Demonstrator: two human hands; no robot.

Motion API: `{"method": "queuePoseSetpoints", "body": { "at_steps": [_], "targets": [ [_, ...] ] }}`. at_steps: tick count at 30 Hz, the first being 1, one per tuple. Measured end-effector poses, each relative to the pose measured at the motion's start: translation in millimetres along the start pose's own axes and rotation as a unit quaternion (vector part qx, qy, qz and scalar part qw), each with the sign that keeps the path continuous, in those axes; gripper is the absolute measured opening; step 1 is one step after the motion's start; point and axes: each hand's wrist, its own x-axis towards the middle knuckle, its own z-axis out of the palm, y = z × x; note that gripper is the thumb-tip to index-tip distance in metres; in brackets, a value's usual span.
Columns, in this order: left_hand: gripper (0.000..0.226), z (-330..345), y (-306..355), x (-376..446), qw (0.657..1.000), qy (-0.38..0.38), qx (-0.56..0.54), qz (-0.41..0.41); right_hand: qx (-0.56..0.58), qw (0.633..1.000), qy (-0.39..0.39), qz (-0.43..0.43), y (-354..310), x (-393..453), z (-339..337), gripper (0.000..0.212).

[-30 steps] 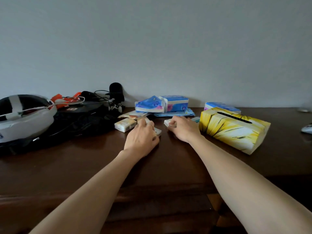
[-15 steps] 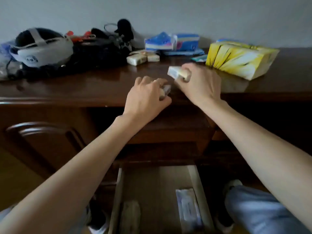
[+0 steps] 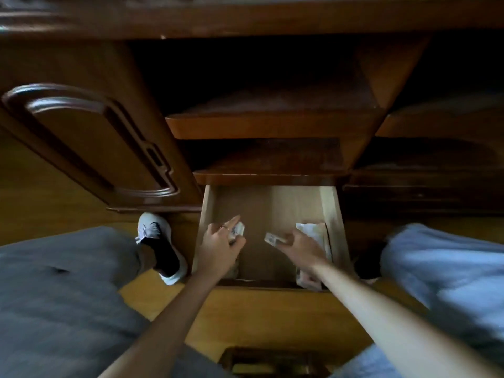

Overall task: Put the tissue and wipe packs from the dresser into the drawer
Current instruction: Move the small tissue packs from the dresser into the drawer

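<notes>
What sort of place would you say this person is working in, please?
Probably a room in a home, perhaps a bedroom. A dark wooden dresser with a carved panel door stands on a wood floor, its bottom drawer pulled open, and both hands lower small tissue packs into it.

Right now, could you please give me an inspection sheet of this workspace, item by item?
Surface: open drawer, pale wood bottom partly bare.
Job's things: a small pack in the left hand, another pack in the right hand; a white pack lies by the drawer's right wall.
Clutter: nothing seen.
Grippers: left hand and right hand each hold a pack over the drawer.
Cables: nothing seen.
Surroundings: dark dresser shelves, cabinet door, wooden floor, shoe.
</notes>
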Motion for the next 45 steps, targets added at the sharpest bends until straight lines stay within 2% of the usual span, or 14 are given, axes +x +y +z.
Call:
{"method": "queuePoseSetpoints", "body": {
  "at_steps": [3,7,12,14,16,18,20,22,24,29,33,36,41,45],
  "targets": [
    [0.036,1.0,-9.4,16.5,0.979,-0.022,-0.170,-0.114,0.016,0.999,-0.035,0.009,13.3,13.4,21.0,0.068],
    [0.015,-6.7,-23.1,27.5,0.890,-0.026,-0.368,-0.267,0.005,0.998,-0.053,0.026,12.5,36.2,35.1,0.052],
    [0.020,-13.3,-41.5,29.8,0.832,-0.006,-0.469,-0.298,-0.079,0.993,0.039,0.084,-0.8,63.6,48.0,0.048],
    [0.014,-9.0,-48.7,32.8,0.824,0.001,-0.478,-0.303,-0.109,0.992,0.010,0.070,-0.1,71.7,42.5,0.045],
    [0.012,-3.0,-54.2,38.0,0.829,0.001,-0.467,-0.308,-0.192,0.976,-0.087,0.060,4.7,77.5,29.9,0.041],
    [0.010,4.0,-56.5,44.3,0.838,-0.011,-0.446,-0.315,-0.213,0.960,-0.159,0.092,11.2,81.2,18.9,0.058],
    [0.006,13.1,-56.4,50.6,0.851,-0.025,-0.422,-0.311,-0.171,0.970,-0.130,0.114,16.8,82.4,13.8,0.077],
    [0.010,23.1,-55.6,55.4,0.868,-0.033,-0.392,-0.304,-0.074,0.989,-0.041,0.122,23.4,85.0,15.9,0.076],
    [0.015,32.0,-54.6,56.8,0.886,-0.034,-0.358,-0.294,0.018,0.991,0.000,0.136,24.9,86.1,18.7,0.069],
    [0.014,42.0,-57.4,51.7,0.919,-0.045,-0.288,-0.265,0.036,0.994,-0.064,0.086,15.8,89.0,31.9,0.072],
    [0.025,43.6,-58.3,49.5,0.932,-0.059,-0.269,-0.233,-0.116,0.981,-0.150,-0.032,17.8,87.8,39.9,0.073],
    [0.027,48.9,-56.6,46.4,0.940,-0.085,-0.252,-0.215,-0.197,0.963,-0.172,-0.058,25.8,83.5,48.7,0.070],
    [0.029,70.9,-54.0,47.3,0.965,-0.135,-0.186,-0.128,-0.047,0.980,-0.191,-0.044,29.4,79.4,60.0,0.042],
    [0.045,92.9,-56.2,54.6,0.982,-0.163,-0.043,-0.085,0.040,0.986,-0.158,-0.032,35.9,80.1,47.9,0.039]
  ]
}}
